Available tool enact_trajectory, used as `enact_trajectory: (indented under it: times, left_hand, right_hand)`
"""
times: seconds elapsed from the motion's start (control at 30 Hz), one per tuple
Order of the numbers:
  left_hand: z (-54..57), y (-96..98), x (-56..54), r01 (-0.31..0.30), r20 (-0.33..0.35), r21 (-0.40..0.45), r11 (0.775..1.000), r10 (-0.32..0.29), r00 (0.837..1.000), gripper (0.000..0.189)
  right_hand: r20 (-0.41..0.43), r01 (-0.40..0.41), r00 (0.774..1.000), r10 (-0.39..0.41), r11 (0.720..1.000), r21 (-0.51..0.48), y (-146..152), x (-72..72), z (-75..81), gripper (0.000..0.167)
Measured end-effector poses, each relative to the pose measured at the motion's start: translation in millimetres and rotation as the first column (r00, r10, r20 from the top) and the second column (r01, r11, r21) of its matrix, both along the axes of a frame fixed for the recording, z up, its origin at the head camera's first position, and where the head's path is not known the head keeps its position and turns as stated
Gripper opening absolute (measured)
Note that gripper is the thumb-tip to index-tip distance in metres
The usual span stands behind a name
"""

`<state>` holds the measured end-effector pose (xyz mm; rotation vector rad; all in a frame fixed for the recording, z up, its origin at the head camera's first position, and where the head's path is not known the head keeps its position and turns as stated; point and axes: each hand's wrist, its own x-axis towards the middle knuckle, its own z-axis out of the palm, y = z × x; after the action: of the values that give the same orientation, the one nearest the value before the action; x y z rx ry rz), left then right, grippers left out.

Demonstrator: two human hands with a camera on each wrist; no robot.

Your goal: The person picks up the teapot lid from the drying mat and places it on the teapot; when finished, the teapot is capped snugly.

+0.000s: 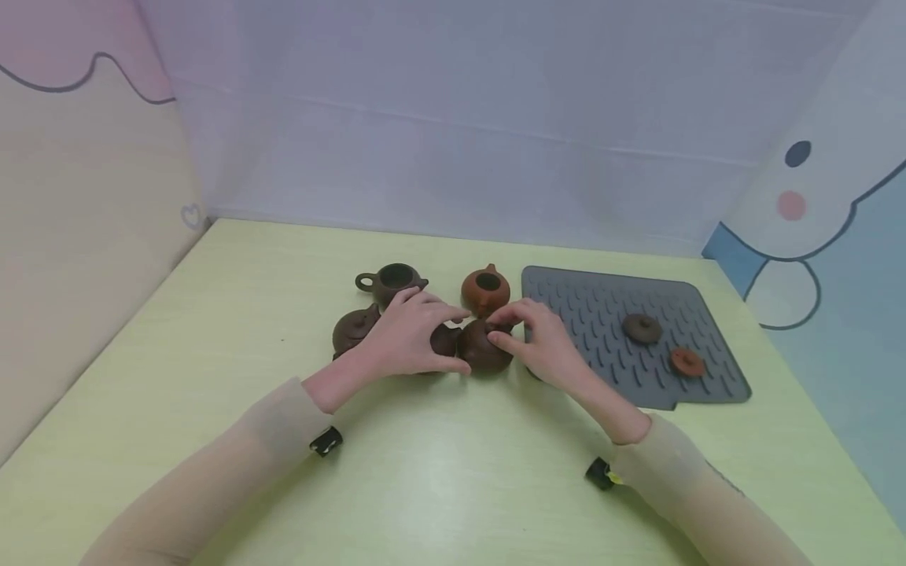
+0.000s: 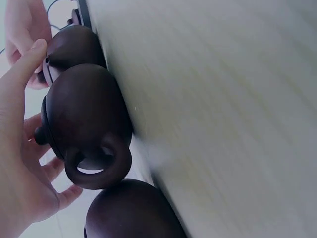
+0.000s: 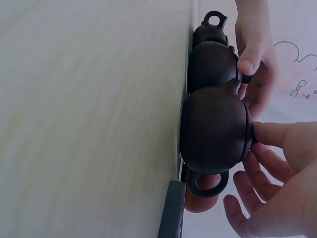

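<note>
In the head view my right hand (image 1: 543, 347) is at the top of a dark brown teapot (image 1: 484, 358), the rightmost of a front row of three. The right wrist view shows thumb and fingers pinching the knob of its lid (image 3: 248, 134). My left hand (image 1: 410, 334) spreads over the middle teapot (image 1: 444, 343), thumb and fingers apart. That teapot's round handle (image 2: 119, 166) and lid knob (image 2: 40, 135) show in the left wrist view. A third lidded teapot (image 1: 350, 330) sits left of it, partly behind the left hand.
Behind the row stand a lidless dark teapot (image 1: 385, 294) and a lidless reddish teapot (image 1: 473, 292). To the right, a grey ridged mat (image 1: 587, 314) bears a brown lid (image 1: 642, 330) and a reddish lid (image 1: 686, 362). Draped cloth walls edge the table.
</note>
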<state>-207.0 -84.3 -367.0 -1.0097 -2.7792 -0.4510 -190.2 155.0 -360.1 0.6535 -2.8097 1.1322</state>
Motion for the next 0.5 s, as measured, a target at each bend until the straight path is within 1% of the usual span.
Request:
enact_trajectory:
  times: [0.13,0.2,0.27,0.37,0.5]
  left_hand:
    - [3.9,-5.6,0.9,-0.002,-0.008,0.043,0.999,0.003,1.000,0.077]
    - [5.5,-9.6,0.9,0.001,-0.027,0.068,0.998,0.001,1.000,0.076]
    - [6.1,-14.9,0.1,0.006,-0.062,0.094,0.996,0.000,0.998,0.074]
    - [6.4,-25.5,-2.6,0.005,-0.129,0.120,0.993,0.011,0.992,0.072]
    - [8.1,-42.3,-7.0,-0.005,-0.180,0.168,0.986,0.036,0.983,0.069]
  right_hand:
    - [-0.001,0.001,1.000,-0.001,1.000,0.004,0,0.3,0.4,0.016]
    - [0.002,0.005,1.000,-0.005,1.000,0.004,0,0.4,0.5,0.016]
    - [0.005,0.009,1.000,-0.009,1.000,0.004,0,0.6,0.4,0.016]
    - [0.009,0.015,1.000,-0.015,1.000,0.003,0,0.5,0.3,0.016]
    - [0.029,0.022,0.999,-0.022,1.000,-0.007,0,0.2,0.0,0.015]
